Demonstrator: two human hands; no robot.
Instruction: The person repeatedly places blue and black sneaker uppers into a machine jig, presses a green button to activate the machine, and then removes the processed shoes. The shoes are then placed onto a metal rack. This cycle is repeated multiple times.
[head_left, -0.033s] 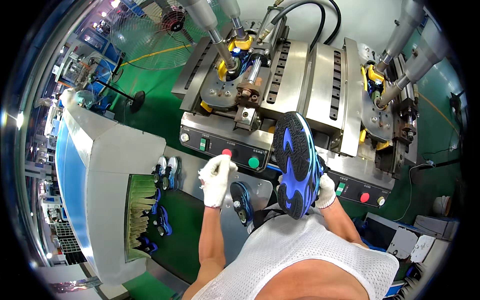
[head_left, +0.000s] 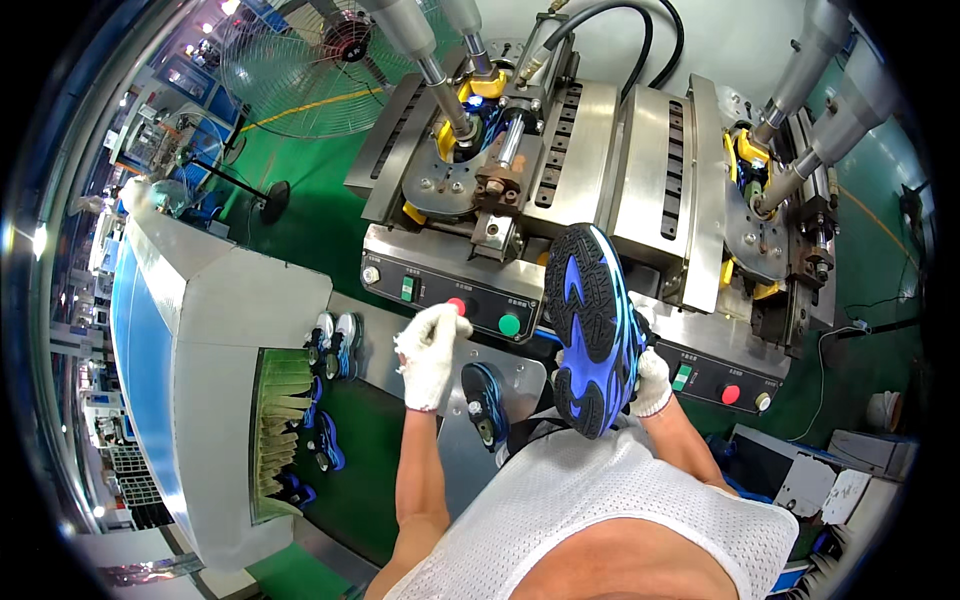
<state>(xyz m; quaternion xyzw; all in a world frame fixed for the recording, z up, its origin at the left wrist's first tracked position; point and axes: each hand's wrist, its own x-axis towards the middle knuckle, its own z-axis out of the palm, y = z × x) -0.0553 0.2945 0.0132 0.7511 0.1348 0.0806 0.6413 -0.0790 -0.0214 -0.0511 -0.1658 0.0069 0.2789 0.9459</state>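
My right hand (head_left: 652, 382), in a white knit glove, grips a sneaker (head_left: 590, 330) from its right side. The sneaker is tilted so that its black and blue-violet sole faces me. My left hand (head_left: 430, 352), also gloved in white, is raised just below the red button (head_left: 457, 306) on the machine's left control panel. Its fingers are curled and pinched together; what they hold, if anything, cannot be made out. A dark shoe with blue trim (head_left: 485, 405) lies on the metal shelf between my hands.
A steel press machine (head_left: 575, 150) with two stations stands ahead, shoes clamped under its rods. A green button (head_left: 509, 325) sits right of the red one. At left is a grey tunnel housing (head_left: 225, 330) with a strip curtain; several shoes stand beside its conveyor (head_left: 370, 480). A fan (head_left: 345, 40) is behind.
My left hand has shifted very slightly left, its fingertips lower beside the red button. The sneaker in my right hand has hardly moved.
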